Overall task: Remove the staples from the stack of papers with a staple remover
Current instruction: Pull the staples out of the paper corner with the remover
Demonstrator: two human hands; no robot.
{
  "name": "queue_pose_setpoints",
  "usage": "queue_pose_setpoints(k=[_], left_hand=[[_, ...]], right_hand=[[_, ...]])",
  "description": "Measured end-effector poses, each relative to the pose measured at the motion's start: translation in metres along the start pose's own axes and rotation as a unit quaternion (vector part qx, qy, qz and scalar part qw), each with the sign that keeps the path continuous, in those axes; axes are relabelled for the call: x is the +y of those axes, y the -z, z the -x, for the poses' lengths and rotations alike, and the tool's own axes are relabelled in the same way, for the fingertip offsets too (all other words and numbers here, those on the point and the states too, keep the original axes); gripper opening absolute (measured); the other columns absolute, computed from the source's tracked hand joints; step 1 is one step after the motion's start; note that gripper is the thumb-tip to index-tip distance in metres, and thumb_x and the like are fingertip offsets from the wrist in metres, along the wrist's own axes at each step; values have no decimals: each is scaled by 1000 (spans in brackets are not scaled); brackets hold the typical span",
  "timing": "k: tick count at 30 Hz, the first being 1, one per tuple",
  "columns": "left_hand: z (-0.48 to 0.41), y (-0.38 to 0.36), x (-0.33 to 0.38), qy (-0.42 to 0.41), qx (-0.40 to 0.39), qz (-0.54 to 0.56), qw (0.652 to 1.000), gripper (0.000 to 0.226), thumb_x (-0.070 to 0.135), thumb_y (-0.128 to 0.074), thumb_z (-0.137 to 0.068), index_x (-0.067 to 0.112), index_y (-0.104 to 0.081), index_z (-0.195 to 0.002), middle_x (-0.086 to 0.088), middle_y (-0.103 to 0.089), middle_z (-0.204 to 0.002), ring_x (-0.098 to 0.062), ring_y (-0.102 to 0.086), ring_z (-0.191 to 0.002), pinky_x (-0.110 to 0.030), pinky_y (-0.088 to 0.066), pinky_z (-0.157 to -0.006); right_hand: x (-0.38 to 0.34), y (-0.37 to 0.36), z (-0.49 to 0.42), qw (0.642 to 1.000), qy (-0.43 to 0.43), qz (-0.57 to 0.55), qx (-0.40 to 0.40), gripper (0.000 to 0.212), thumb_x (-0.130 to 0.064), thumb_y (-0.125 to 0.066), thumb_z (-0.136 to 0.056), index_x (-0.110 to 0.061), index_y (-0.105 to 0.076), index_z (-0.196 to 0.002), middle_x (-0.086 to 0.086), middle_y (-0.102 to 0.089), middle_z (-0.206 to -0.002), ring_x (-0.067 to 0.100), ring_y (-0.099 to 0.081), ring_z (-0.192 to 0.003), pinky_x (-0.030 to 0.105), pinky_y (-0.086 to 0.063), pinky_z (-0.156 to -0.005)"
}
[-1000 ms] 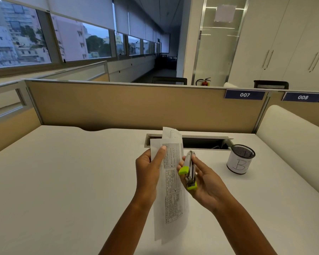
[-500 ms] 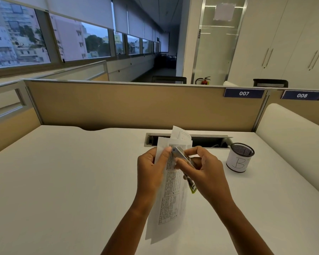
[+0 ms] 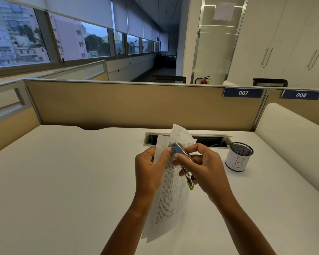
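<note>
Over the white desk, the left hand pinches a thin stack of white printed papers near its top edge, thumb on the front sheet, so the sheets hang down above the desk top. The right hand is wrapped around a silver metal staple remover with lime-green tips, its metal nose pressed to the upper corner of the stack, right at the left thumb; the green end points down from the stack. To the right of the stack, well apart, a black mesh pen cup with a white label marked "B" stands on the desk.
</note>
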State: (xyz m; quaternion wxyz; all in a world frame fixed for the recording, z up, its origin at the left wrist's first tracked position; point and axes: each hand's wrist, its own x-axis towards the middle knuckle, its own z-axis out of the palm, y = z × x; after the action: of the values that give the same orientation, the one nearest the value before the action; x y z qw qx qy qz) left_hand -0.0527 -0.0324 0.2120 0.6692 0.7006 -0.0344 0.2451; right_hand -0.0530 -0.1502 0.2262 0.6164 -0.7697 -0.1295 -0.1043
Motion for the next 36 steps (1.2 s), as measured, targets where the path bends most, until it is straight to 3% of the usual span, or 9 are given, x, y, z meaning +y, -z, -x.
queue_pose_setpoints(k=[5,13,17,20,27,29,31,33,36], left_hand=[[-2,-5,1,-2,16,-6,1000,9,21,-58,-79,15,-61,-85,0,-63,-84,-11,-59,-61,-5,-47,-50],[0,-1,4,21,17,48,999,12,23,-58,-79,29,-59,-68,10,-63,-69,-12,-63,-57,-6,-48,-47],[1,-2,2,24,21,47,998,12,26,-58,-79,31,-60,-68,10,-66,-69,-5,-65,-53,-10,-50,-46],[4,-7,-2,23,23,38,999,10,27,-56,-80,31,-60,-71,9,-66,-72,-2,-66,-58,-11,-52,-48],[5,-10,-2,-9,22,11,1000,19,19,-55,-82,34,-56,-69,13,-61,-68,-1,-64,-56,-4,-46,-45],[4,-10,-4,-20,26,-8,999,15,17,-55,-82,30,-57,-73,12,-61,-71,-12,-63,-57,-6,-49,-50],[3,-10,-6,-40,32,-30,998,8,16,-55,-81,17,-62,-85,5,-65,-83,-16,-63,-72,-15,-53,-65],[3,-10,-7,-70,42,-50,995,19,13,-56,-80,4,-63,-96,-7,-66,-93,-21,-62,-83,-24,-52,-77],[2,-9,-6,-93,49,-61,993,22,11,-57,-79,1,-63,-97,-9,-66,-94,-21,-62,-84,-25,-51,-78]], right_hand=[[4,-6,3,999,-4,-34,21,12,-23,-64,-78,-23,-51,-78,5,-71,-73,4,-67,-50,6,-41,-40],[7,3,0,989,-58,-129,42,12,-21,-56,-85,-9,-53,-85,-4,-73,-65,8,-66,-49,13,-41,-35],[5,4,5,985,-90,-143,-26,26,-25,-55,-83,0,-55,-92,-2,-75,-64,11,-66,-50,14,-42,-35],[-1,1,8,973,-120,-174,-87,31,-36,-53,-75,-8,-61,-85,0,-74,-63,9,-66,-48,12,-42,-35],[-8,8,1,935,-223,-243,-130,28,-29,-44,-91,-9,-64,-92,4,-72,-61,10,-63,-44,11,-40,-31],[-8,10,0,926,-243,-255,-135,28,-29,-45,-91,-10,-65,-87,4,-72,-60,10,-63,-43,11,-41,-31],[-8,10,-1,921,-256,-256,-142,29,-29,-46,-90,-11,-66,-83,4,-73,-61,11,-64,-44,12,-44,-33],[-8,10,-1,914,-270,-266,-146,29,-29,-46,-90,-10,-67,-83,3,-73,-62,11,-65,-44,13,-48,-38],[-9,9,-1,900,-287,-298,-140,28,-28,-48,-88,-9,-68,-82,5,-73,-61,12,-64,-43,13,-49,-38]])
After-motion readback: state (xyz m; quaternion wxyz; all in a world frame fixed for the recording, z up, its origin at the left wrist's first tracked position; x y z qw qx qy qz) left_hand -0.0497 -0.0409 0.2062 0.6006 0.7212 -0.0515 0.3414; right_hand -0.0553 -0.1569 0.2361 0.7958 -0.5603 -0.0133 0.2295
